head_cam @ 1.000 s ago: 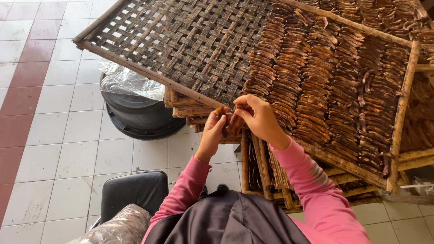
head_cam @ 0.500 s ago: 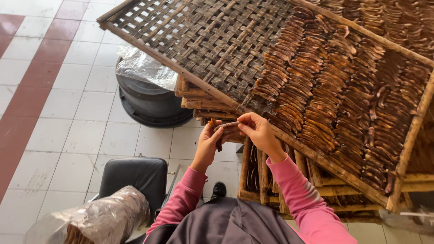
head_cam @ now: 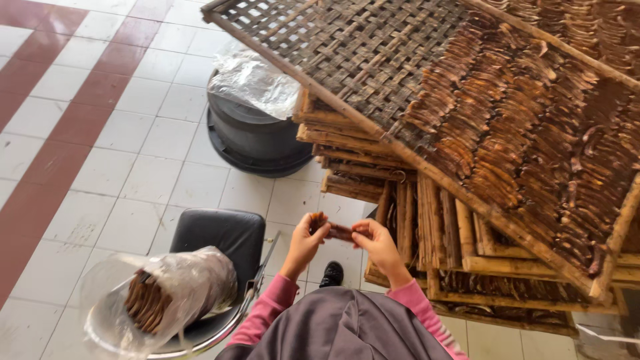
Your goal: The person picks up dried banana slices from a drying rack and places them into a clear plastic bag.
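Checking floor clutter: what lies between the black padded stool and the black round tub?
Head view: only bare white floor tiles separate the black padded stool and the black round tub.

A see-through plastic bag full of brown strips lies open on the black chair seat. A crinkly clear plastic sheet covers the round black bucket farther back.
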